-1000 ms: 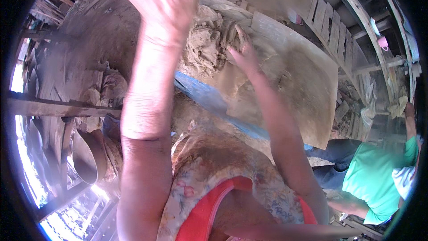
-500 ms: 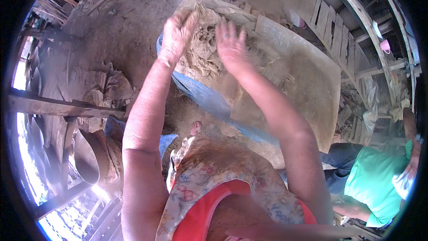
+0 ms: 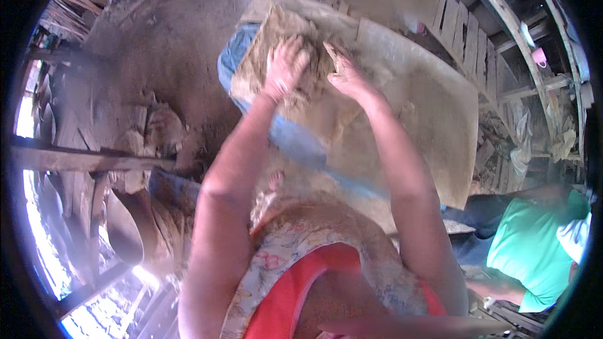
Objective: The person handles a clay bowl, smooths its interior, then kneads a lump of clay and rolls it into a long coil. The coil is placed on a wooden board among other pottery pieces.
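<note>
A heap of wet brown clay (image 3: 319,78) lies at the far left end of a flat, clay-smeared board. Over its left part lies a mud-coloured layer (image 3: 271,28) that looks like a clay-coated sheet; I cannot tell for sure. My left hand (image 3: 287,69) rests palm down on that layer, fingers stretched. Just to its right, my right hand (image 3: 347,76) is held edge-on beside the clay, fingers extended and muddy, with nothing in it. Blue plastic sheeting (image 3: 235,53) shows under the heap's left side.
The board (image 3: 421,119) stretches to the right. A person in a green shirt (image 3: 534,251) sits at the lower right. Wooden slats (image 3: 461,31) stand at the back right, and a wooden beam (image 3: 94,158) crosses on the left near a curved pot-like piece (image 3: 125,226).
My left hand has moved right and nearer, from the sheet's far left edge onto the layer, and opened flat. More blue plastic shows. My right hand has turned edge-on and shifted right.
</note>
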The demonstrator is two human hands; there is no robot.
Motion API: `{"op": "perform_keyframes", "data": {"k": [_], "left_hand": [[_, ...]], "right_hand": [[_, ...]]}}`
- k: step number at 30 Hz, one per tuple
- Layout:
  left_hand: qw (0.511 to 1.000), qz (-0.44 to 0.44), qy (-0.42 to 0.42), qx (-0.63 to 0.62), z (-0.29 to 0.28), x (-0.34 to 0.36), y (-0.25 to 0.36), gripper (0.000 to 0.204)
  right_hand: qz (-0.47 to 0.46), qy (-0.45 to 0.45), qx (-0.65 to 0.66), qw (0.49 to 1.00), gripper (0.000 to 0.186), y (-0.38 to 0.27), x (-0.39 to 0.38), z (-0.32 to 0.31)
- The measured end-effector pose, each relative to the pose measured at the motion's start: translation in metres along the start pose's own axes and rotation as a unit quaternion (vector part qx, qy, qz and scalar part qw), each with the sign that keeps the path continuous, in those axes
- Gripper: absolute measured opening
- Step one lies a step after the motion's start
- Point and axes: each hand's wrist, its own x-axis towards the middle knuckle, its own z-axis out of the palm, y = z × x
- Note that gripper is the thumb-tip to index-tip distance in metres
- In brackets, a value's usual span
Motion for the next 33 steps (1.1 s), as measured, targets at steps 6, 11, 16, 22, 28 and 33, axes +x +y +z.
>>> {"op": "perform_keyframes", "data": {"k": [6,11,16,22,28,33], "left_hand": [[0.973,0.006,-0.152,0.175,-0.023,0.012,-0.037,0.126],[0.96,-0.007,-0.126,0.25,-0.01,0.018,-0.026,0.115],[0.969,-0.018,-0.103,0.224,-0.005,0.019,-0.032,0.096],[0.972,-0.109,-0.129,0.16,-0.009,0.018,-0.025,0.077],[0.952,-0.223,-0.205,0.033,0.0,0.024,-0.05,0.074],[0.901,-0.197,-0.226,-0.313,0.004,-0.011,-0.05,0.05]], "right_hand": [[-0.072,-0.04,-0.138,0.987,0.117,0.016,0.005,0.019],[-0.1,0.0,-0.189,0.977,0.131,0.026,0.016,0.034],[-0.111,0.06,-0.201,0.971,0.128,0.028,0.021,0.053],[-0.054,0.059,-0.194,0.978,0.12,0.017,0.019,0.061],[-0.026,0.057,-0.211,0.975,0.119,0.009,0.02,0.064],[-0.025,0.055,-0.275,0.96,0.115,0.018,0.025,0.069]]}}
